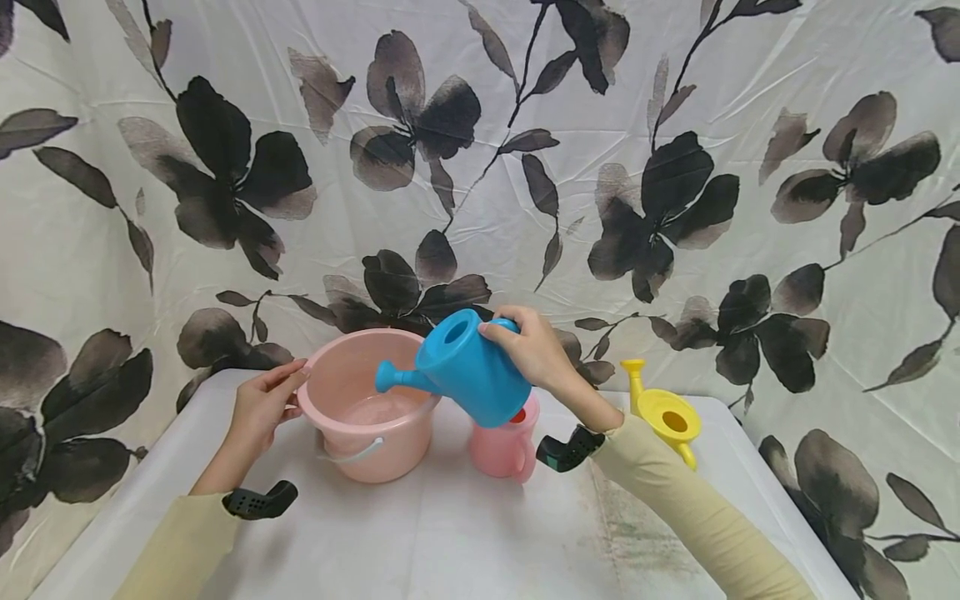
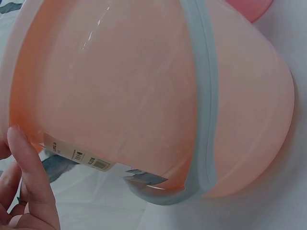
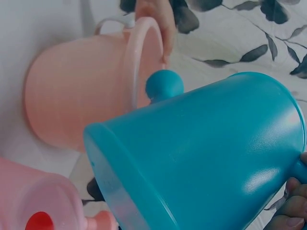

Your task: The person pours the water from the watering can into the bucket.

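The right hand [image 1: 528, 346] had its fingers wrapped round the blue watering can [image 1: 468, 367], tipped with its spout over the pink bucket [image 1: 367, 404]. The left hand's [image 1: 262, 408] fingers pinched the bucket's rim. Pouring looked underway, not finished.

A blue watering can [image 1: 467, 367] is showing beside a pink bucket [image 1: 367, 404], a yellow can [image 1: 670, 414], and a black-flowered cloth [image 1: 675, 183].

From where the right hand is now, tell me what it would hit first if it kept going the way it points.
The right hand points left, gripping the tilted blue watering can. Going straight on, the can's spout would probably meet the pink bucket first, near its rim, though depth is hard to judge. The left hand holds the far rim.
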`<act>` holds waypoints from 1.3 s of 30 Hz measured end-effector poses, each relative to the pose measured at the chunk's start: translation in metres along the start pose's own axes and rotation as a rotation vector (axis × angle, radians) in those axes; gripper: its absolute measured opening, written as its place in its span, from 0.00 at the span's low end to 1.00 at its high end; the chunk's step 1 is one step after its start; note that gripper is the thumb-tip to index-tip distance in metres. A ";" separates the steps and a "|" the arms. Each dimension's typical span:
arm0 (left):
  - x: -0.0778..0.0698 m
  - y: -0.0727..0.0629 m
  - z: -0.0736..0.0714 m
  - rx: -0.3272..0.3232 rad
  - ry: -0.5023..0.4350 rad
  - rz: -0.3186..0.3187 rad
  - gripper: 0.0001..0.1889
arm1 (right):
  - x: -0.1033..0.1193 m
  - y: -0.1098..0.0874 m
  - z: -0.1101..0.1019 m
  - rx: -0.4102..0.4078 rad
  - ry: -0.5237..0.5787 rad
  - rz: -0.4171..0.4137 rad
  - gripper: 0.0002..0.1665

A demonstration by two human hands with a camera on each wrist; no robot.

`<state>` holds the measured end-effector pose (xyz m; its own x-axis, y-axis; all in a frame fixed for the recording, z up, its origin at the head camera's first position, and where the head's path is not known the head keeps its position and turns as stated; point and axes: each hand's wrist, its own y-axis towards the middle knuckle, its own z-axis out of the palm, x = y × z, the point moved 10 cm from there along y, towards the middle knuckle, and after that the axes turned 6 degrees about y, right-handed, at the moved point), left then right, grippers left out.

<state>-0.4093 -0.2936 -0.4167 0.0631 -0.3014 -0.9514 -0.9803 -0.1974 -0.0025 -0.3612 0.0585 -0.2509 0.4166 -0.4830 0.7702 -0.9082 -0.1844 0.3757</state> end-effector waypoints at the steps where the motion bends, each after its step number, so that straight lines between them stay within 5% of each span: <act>1: 0.013 0.012 0.000 -0.009 -0.007 0.015 0.31 | 0.000 0.000 0.000 0.000 -0.001 0.000 0.15; 6: 0.042 0.039 0.000 -0.038 -0.021 0.030 0.30 | -0.001 0.000 -0.001 0.001 -0.005 0.005 0.14; 10: 0.006 0.005 -0.001 -0.017 -0.010 -0.001 0.31 | -0.001 0.001 -0.001 -0.001 -0.006 0.002 0.15; 14: -0.012 -0.012 -0.002 0.003 -0.012 -0.003 0.31 | 0.001 0.002 -0.001 0.001 -0.005 -0.003 0.15; 39: -0.003 -0.003 -0.001 -0.021 -0.041 0.016 0.32 | 0.006 0.006 -0.005 -0.008 0.040 -0.016 0.19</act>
<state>-0.4059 -0.2935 -0.4135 0.0395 -0.2666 -0.9630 -0.9770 -0.2126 0.0188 -0.3643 0.0586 -0.2416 0.4329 -0.4451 0.7839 -0.9010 -0.1854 0.3922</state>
